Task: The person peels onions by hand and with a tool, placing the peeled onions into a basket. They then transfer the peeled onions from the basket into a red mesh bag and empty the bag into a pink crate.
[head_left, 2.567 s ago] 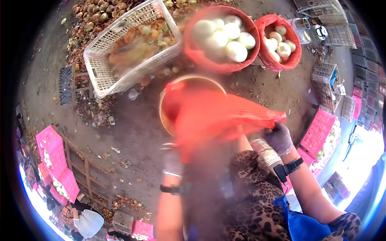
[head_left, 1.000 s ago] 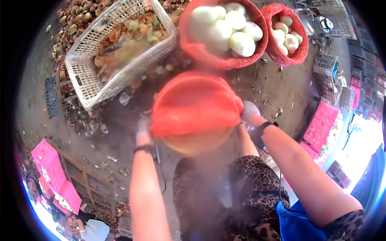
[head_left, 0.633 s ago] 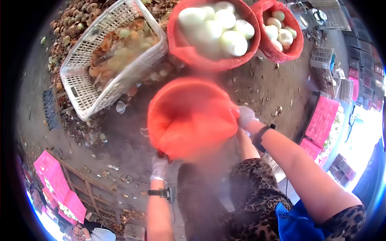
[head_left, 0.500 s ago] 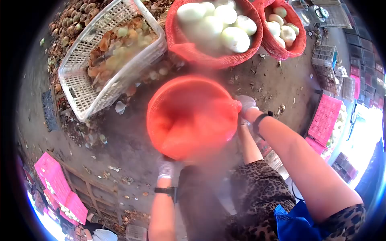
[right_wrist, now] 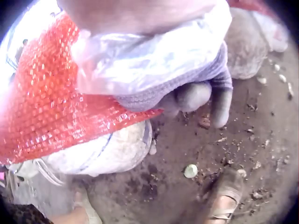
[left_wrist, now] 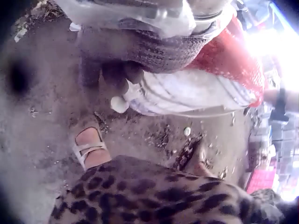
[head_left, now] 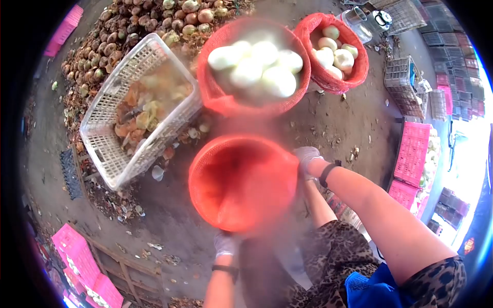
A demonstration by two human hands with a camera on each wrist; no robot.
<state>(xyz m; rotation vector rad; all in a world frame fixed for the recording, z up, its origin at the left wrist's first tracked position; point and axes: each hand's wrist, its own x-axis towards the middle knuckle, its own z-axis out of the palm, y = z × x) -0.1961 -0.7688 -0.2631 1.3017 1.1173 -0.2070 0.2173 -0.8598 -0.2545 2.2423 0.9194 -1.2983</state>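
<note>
A red mesh bag (head_left: 267,185) lines a round bucket on the ground before the person, folded out over its rim. Below the mesh, the white side of the bucket (left_wrist: 187,91) shows in the left wrist view. My left hand (head_left: 225,243), in a knit glove with clear plastic at the wrist, grips the folded mesh at the near rim, fingers curled; its thumb is hidden. At the right rim, my right hand (head_left: 308,158) pinches the bag's edge. The right wrist view shows this gloved hand (right_wrist: 173,86) with several fingers curled in at the mesh (right_wrist: 51,102).
Two red mesh-lined containers, a large one (head_left: 205,77) and a smaller one (head_left: 354,77), hold peeled onions beyond the bucket. A white crate (head_left: 100,138) with onion skins stands left, before an unpeeled onion heap (head_left: 108,49). Pink crates (head_left: 413,154) stand at right.
The red mesh was swung out sideways, then drawn over the bucket; now it lines the inside and hangs over the rim. Both hands have come to opposite sides of the rim.
</note>
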